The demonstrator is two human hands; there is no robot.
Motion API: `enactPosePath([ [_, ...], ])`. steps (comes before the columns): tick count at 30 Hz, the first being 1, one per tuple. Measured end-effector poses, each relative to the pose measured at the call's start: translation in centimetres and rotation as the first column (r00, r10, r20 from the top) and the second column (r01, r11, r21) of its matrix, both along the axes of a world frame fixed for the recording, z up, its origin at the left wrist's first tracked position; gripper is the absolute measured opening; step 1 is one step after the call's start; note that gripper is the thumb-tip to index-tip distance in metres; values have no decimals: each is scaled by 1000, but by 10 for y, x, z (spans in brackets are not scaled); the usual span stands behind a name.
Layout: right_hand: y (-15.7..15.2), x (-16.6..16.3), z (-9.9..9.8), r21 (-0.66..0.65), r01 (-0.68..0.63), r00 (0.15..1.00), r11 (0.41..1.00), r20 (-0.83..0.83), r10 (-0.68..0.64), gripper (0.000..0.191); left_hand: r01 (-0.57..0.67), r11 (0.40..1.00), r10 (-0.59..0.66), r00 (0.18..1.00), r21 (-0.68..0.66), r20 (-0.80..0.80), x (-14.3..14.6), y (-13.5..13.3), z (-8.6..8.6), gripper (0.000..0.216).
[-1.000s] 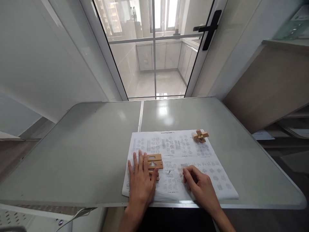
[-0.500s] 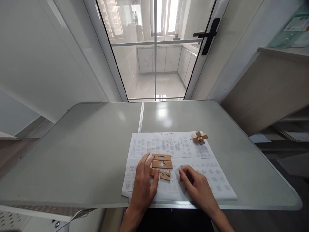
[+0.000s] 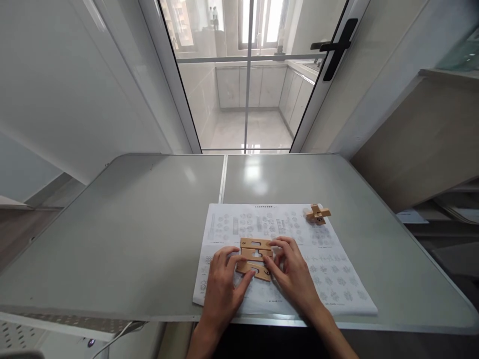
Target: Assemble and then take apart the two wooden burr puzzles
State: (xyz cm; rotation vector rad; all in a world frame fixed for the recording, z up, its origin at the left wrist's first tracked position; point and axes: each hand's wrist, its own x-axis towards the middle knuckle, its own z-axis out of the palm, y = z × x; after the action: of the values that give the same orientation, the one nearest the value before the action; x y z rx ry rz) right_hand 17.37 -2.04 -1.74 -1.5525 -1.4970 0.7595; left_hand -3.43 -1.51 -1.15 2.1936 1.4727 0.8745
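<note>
Three flat wooden puzzle pieces lie stacked in rows on a printed sheet (image 3: 292,299). The top piece (image 3: 255,244) is marked 2 and has a long slot. Below it, the middle piece (image 3: 251,254) has a notched cut-out. The bottom piece (image 3: 245,268) lies tilted, with a mark at its right end. My left hand (image 3: 222,286) has its index finger above the bottom piece's left part and its thumb at the lower edge, closed around it. With fingers bent and apart, my right hand (image 3: 294,274) touches the right ends of the upper pieces.
An assembled wooden puzzle (image 3: 318,214) stands on the sheet's far right corner. The grey table (image 3: 149,239) has a seam running away from me. Beyond its far edge is a glazed door with a black handle (image 3: 339,47). Shelving (image 3: 415,134) stands to the right.
My right hand has moved left and forward from the bare paper to the pieces' right ends. My left fingers have drawn in lower at the left ends. The view has shifted slightly.
</note>
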Motion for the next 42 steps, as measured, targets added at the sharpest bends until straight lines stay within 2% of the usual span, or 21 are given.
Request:
enactPosePath([
  [8,0,2,-3,16,-109,993,994,40,108,13,21,999,-21,1000,25,-17,-1,3,-5,28],
  [16,1,1,-2,-7,-23,999,1000,-44,22,20,23,999,-23,1000,23,-11,-1,2,-2,27],
  [20,5,2,-4,-57,33,999,998,-27,-34,22,11,1000,-10,1000,20,-10,0,2,-2,40],
  [24,19,2,-2,-120,50,995,992,86,-40,28,8,1000,-8,1000,3,-21,0,3,-4,43],
  [27,31,0,3,-137,29,976,990,219,2,23,23,1000,-23,1000,-3,-15,0,4,-4,43],
  [31,35,-2,6,-186,10,965,982,258,39,26,33,999,-33,999,-13,-1,-1,3,-3,43],
  [34,35,-2,6,-180,-40,969,983,233,82,29,47,999,-47,999,2,-7,-2,2,-3,36],
  [38,35,1,7,-138,-81,992,987,82,93,33,95,995,-95,995,18,19,-5,3,-2,18],
  [41,31,4,9,-123,-72,997,990,-6,71,38,113,993,-107,983,-34,149,-7,3,3,2],
  [42,29,3,10,-125,-64,996,990,-64,56,40,99,993,-82,973,-66,218,-8,3,5,4],
])
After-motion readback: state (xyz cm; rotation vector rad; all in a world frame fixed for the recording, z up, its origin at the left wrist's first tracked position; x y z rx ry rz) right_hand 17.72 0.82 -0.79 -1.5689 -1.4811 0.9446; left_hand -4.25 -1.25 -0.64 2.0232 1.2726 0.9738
